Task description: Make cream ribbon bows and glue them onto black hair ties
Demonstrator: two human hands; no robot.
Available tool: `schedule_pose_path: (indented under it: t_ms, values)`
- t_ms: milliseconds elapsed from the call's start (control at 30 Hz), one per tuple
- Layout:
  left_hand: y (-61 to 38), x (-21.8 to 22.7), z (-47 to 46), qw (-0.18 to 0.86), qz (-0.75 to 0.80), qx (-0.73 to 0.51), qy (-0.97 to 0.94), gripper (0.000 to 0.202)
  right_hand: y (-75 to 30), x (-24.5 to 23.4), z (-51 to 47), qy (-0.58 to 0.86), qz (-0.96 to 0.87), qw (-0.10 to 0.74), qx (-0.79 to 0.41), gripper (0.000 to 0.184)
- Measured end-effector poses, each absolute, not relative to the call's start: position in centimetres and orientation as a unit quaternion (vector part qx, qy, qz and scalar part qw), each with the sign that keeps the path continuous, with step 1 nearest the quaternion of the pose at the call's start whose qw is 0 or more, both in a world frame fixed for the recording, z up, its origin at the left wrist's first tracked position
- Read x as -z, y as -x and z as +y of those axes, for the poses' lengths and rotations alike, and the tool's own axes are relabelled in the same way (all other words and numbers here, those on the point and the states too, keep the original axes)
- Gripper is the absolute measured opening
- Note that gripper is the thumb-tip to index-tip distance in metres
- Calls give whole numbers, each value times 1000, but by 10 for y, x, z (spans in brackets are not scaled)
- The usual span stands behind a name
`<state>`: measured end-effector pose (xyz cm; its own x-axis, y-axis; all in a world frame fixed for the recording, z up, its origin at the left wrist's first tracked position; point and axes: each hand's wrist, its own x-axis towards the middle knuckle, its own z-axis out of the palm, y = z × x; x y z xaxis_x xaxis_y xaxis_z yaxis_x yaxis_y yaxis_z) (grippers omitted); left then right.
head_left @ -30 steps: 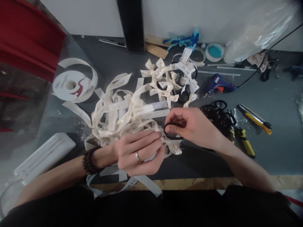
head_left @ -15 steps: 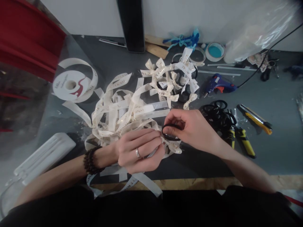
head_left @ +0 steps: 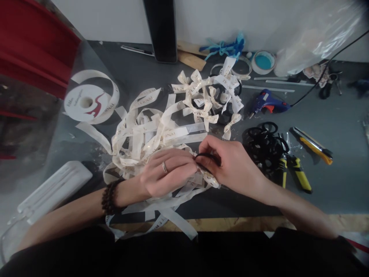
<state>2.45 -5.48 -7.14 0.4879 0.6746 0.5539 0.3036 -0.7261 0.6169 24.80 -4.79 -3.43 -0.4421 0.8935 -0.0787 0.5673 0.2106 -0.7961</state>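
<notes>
My left hand (head_left: pixel 165 173), with a ring and a bead bracelet, is closed on a small cream ribbon bow (head_left: pixel 208 179) near the table's front edge. My right hand (head_left: pixel 230 163) pinches a black elastic hair tie (head_left: pixel 205 158) right against that bow. The two hands touch at the fingertips. Behind them lies a tangled heap of cream printed ribbon (head_left: pixel 150 134), and further back a cluster of finished cream bows (head_left: pixel 207 96).
A ribbon spool (head_left: pixel 86 102) lies at the left, a white plastic case (head_left: pixel 52 190) front left. A pile of black hair ties (head_left: pixel 265 144), yellow-handled cutters (head_left: pixel 296 173), a yellow utility knife (head_left: pixel 313 144) and a blue glue gun (head_left: pixel 268 102) lie right. Tape rolls (head_left: pixel 263 61) and a dark upright object (head_left: pixel 161 30) stand at the back.
My left hand has turned palm down and moved up over the bow. My right hand has brought the hair tie left until it meets the left fingertips.
</notes>
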Motion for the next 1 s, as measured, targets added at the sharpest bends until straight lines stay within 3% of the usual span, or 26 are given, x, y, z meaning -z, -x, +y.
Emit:
schedule_pose_path:
  t_ms: [467,700,1000]
  values:
    - [-38,77,-57,180,302,-479,-804,21,-250,38,-46,485,-714,235,-446,12]
    - [-38,79,-51,300,289,-501,-759,40,-271,39,-17,460,-627,233,-584,23]
    - [-38,72,-54,454,340,-452,-689,50,-274,45,-14,475,-685,214,-509,32]
